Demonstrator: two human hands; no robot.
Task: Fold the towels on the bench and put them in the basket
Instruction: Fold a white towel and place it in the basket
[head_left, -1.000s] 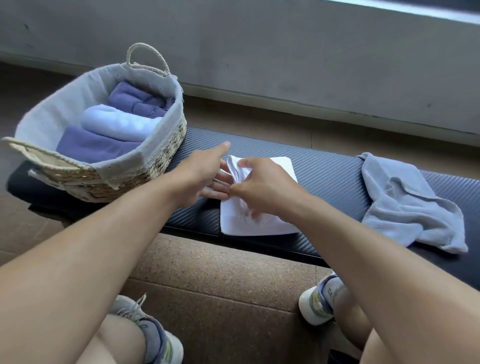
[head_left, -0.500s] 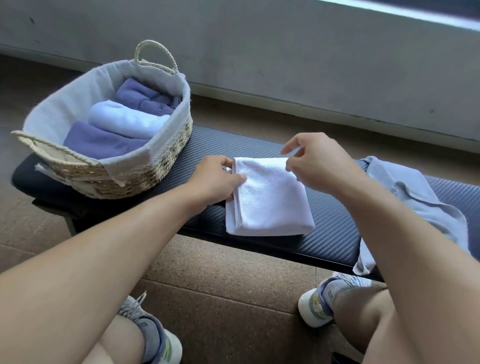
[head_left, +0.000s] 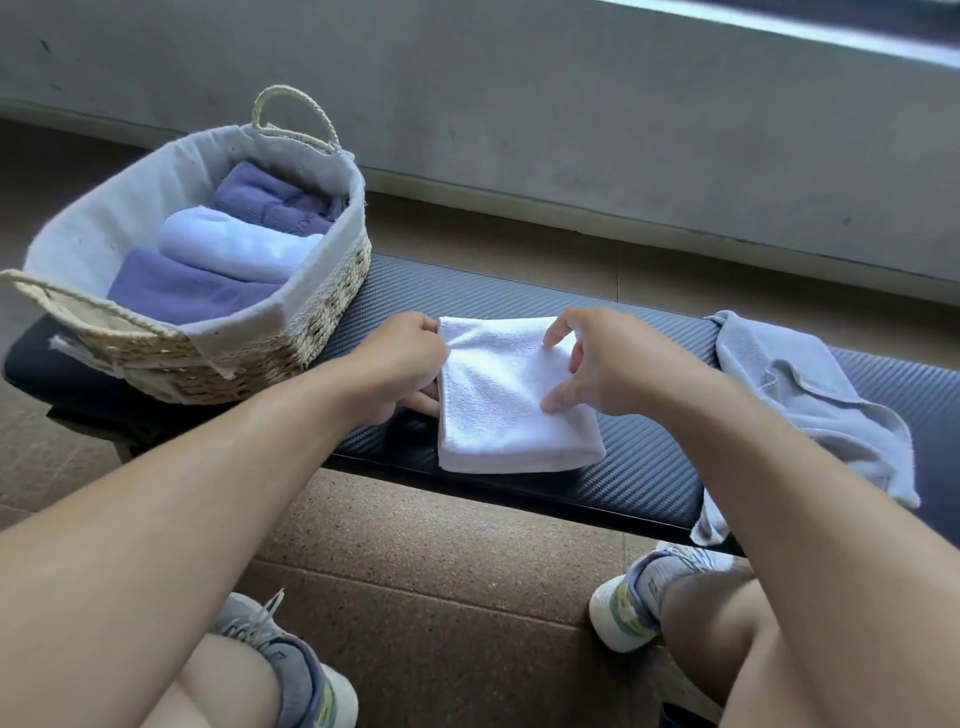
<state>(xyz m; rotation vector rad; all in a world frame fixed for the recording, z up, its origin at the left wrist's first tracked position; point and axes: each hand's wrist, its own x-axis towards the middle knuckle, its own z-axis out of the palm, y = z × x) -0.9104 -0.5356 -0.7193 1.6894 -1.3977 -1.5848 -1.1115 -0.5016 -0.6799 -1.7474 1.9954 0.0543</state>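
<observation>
A white towel (head_left: 501, 405) lies folded into a small rectangle on the dark bench (head_left: 639, 462). My left hand (head_left: 402, 366) grips its left edge, fingers curled round the fold. My right hand (head_left: 608, 364) hovers over the towel's right side with spread fingers, the fingertips touching the cloth. A woven basket (head_left: 311, 317) with a grey liner stands at the bench's left end and holds two folded purple towels (head_left: 176, 288) and a pale blue one (head_left: 239, 244). A grey-blue towel (head_left: 800, 384) lies crumpled at the right end of the bench.
A grey wall (head_left: 571, 114) runs behind the bench. Brown tiled floor (head_left: 441, 561) lies in front. My knees and two sneakers (head_left: 634, 597) sit close below the bench's front edge.
My right hand came down from above the far right corner onto the towel's right side. My left hand stayed at the left edge. The white towel stays folded in place.
</observation>
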